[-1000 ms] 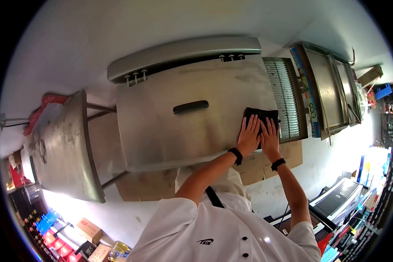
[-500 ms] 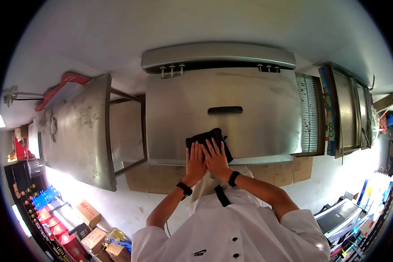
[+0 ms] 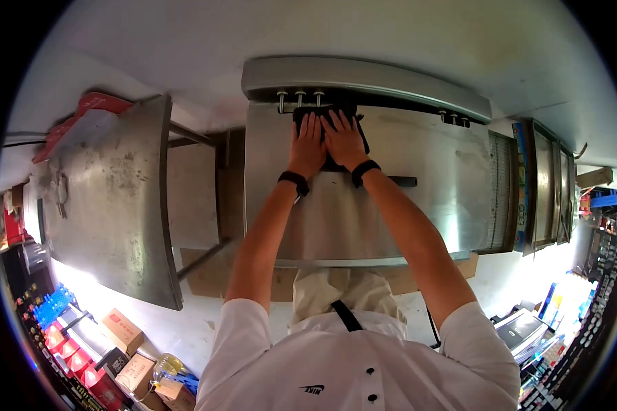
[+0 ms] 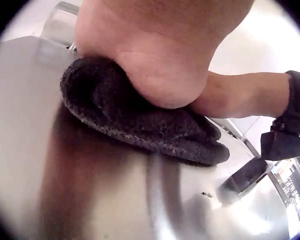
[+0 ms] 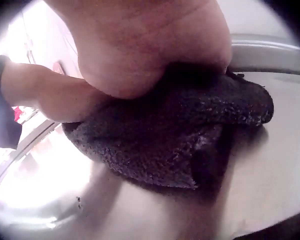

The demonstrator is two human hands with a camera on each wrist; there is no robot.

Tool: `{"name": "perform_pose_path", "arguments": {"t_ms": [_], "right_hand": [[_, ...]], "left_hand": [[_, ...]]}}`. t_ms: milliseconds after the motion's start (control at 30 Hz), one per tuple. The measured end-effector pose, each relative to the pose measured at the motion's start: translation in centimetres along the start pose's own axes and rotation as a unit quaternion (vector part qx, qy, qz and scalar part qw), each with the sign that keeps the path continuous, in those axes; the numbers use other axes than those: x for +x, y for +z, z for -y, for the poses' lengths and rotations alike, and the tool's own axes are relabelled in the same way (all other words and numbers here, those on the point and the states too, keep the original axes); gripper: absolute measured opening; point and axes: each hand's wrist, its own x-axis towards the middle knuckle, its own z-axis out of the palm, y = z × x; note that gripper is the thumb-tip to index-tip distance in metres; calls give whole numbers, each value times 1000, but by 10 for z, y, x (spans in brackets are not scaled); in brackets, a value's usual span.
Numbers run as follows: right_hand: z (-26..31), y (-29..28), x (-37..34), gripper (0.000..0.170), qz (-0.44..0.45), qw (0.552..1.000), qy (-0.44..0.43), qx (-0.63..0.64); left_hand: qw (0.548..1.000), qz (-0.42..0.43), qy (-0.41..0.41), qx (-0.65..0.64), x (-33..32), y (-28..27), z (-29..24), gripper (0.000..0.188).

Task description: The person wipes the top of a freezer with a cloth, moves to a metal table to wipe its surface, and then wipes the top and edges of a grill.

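In the head view, my left hand [image 3: 308, 148] and right hand [image 3: 345, 145] lie side by side, fingers straight, pressing on a folded black towel [image 5: 165, 150]. Beneath the towel is a broad stainless steel panel [image 3: 301, 233], and both hands are near its upper edge, left of its middle. The wrist views show the towel's thick fuzzy folds under the heels of the palms. A black bar handle [image 3: 404, 181] on the panel sits right of the right wrist, partly covered by the forearm.
A steel rail [image 3: 363, 79] runs above the panel, with metal pins [image 3: 300, 98] just beside the towel. On the left stands another steel table [image 3: 116, 198]. A slatted grille [image 3: 500, 192] borders the panel's right side. Cardboard [image 3: 432, 277] lies along the near edge.
Both hands and the towel have swept from the panel's right side to the lower left middle, then up to its upper edge near the pins. The camera view has shifted too.
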Motion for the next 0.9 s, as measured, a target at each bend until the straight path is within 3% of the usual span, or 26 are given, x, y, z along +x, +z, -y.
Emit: {"name": "perform_pose_path", "arguments": {"t_ms": [167,233,300,433,500,600,667,733,800,900], "right_hand": [[30,-20,-44,60,37,999,24,-11],[45,-10,-83,61,2,1000,7,0],[70,-24,-125,61,59,997,19,39],[97,-34,-215,60,86,991,10,101],[93,-44,-242,59,82,991,25,105],[71,-58,-265,56,80,990,36,106],[50,-58,-280,57,61,989,83,105],[23,-62,-298,58,57,991,96,69],[-9,-64,-314,59,52,993,104,37],[-66,-71,-351,59,32,988,153,-5]], "left_hand": [[999,2,18,-38,-40,-10,-7,68],[998,13,23,-55,-81,-12,-17,71],[996,47,20,-77,-129,-21,-30,74],[992,92,6,-84,-217,-30,-73,73],[991,96,12,-91,-230,-31,-100,72],[990,125,10,-66,-219,-38,-128,67],[959,118,62,-252,-199,-49,-140,61],[958,92,97,-252,-164,-55,-158,55],[959,-31,117,-257,-117,-55,-175,54],[976,-92,96,-170,-40,-63,-203,51]]}}
